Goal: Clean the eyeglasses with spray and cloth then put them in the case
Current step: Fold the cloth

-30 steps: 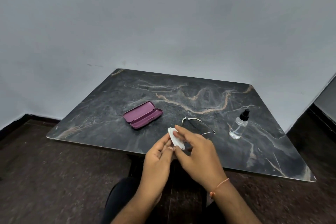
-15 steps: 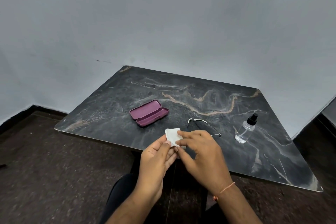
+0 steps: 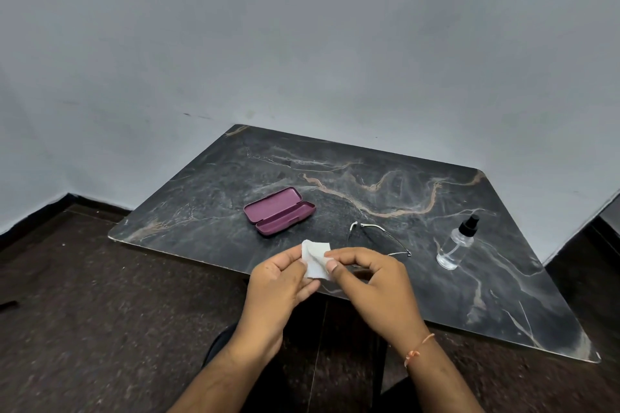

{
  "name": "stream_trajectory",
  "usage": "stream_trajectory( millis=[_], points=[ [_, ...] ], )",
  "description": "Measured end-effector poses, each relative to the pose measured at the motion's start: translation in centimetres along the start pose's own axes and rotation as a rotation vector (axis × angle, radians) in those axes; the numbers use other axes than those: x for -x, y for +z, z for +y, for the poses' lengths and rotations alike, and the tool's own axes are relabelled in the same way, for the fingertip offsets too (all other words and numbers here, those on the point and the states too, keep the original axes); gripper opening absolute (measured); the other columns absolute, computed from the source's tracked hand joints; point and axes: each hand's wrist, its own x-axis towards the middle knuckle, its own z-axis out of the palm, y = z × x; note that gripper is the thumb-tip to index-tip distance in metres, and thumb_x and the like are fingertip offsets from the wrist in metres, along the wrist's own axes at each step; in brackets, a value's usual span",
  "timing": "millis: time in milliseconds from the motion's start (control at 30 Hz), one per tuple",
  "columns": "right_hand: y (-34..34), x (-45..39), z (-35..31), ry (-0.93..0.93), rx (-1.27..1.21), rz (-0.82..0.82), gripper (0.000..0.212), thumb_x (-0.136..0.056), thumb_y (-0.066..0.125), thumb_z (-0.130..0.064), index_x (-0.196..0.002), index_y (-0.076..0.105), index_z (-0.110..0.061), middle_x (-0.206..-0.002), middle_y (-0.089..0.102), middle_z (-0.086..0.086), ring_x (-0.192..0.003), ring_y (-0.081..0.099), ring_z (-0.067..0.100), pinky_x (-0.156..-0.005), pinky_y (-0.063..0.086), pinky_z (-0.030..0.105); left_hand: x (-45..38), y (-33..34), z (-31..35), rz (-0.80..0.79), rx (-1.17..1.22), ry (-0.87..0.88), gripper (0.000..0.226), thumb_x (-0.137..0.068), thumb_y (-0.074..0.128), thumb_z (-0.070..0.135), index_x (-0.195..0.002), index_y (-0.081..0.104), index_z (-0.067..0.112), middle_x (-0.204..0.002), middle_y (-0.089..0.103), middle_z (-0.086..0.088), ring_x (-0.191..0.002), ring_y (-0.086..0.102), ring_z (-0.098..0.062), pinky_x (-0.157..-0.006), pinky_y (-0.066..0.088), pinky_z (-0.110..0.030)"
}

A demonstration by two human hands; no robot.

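Observation:
A small white cloth (image 3: 314, 260) is pinched between my left hand (image 3: 280, 282) and my right hand (image 3: 372, 282) over the table's near edge. The thin-framed eyeglasses (image 3: 375, 235) lie on the table just beyond my right hand, which hides their near part. An open purple glasses case (image 3: 278, 209) sits at the table's middle, behind my left hand. A clear spray bottle (image 3: 457, 243) with a black nozzle stands to the right of the eyeglasses.
The dark marble-patterned table (image 3: 385, 184) stands against a grey wall. Its near edge runs under my hands. Dark floor lies to the left and below. An orange thread band circles my right wrist.
The cloth has been opened out from a folded strip to a flatter square between both hands. The camera view has shifted to the left, so the table sits further right in the frame.

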Motion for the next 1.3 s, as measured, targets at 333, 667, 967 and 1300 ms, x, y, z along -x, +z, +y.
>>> stream_trajectory(
  millis=[333,667,967,1300],
  points=[
    [-1.3,-2.3,-0.4,0.523,-0.621,-0.147,0.018,-0.103,0.061,-0.009,-0.093,0.076,-0.012,-0.084,0.078,0.014,-0.073,0.076,0.022,-0.064,0.063,0.032,-1.0,-3.1,2.6,-0.188,-0.542,0.068,0.045,-0.105,0.053,0.001,-0.118,0.082,0.034,-0.106,0.086,0.008,-0.1,0.083,-0.011,-0.082,0.065,-0.02],
    [-0.5,-2.2,-0.6,0.287,-0.484,-0.065,0.009,-0.097,0.076,-0.013,-0.092,0.082,-0.009,-0.07,0.072,0.001,-0.068,0.065,0.012,-0.061,0.059,0.028,-0.9,-3.5,3.4,-0.137,-0.262,-0.106,0.034,-0.112,0.05,0.021,-0.123,0.082,0.026,-0.109,0.086,-0.007,-0.105,0.084,-0.021,-0.076,0.065,-0.021],
    [0.7,-0.2,-0.9,-0.267,0.217,-0.086,0.015,-0.093,0.081,-0.038,-0.108,0.085,-0.037,-0.093,0.069,-0.013,-0.092,0.068,0.01,-0.079,0.054,0.024,-0.2,-1.8,3.1,-0.102,0.09,-0.249,0.026,-0.106,0.067,0.022,-0.115,0.079,0.001,-0.096,0.083,-0.019,-0.081,0.084,-0.022,-0.071,0.068,-0.03],
    [-1.7,-0.3,-0.9,-0.43,0.351,-0.212,0.037,-0.091,0.082,-0.031,-0.128,0.077,-0.032,-0.111,0.073,-0.021,-0.106,0.064,0.007,-0.093,0.053,0.03,-0.5,-2.2,3.0,-0.12,0.108,-0.256,0.023,-0.106,0.066,0.021,-0.115,0.081,0.006,-0.11,0.082,-0.028,-0.087,0.085,-0.027,-0.073,0.069,-0.029]
  ],
)
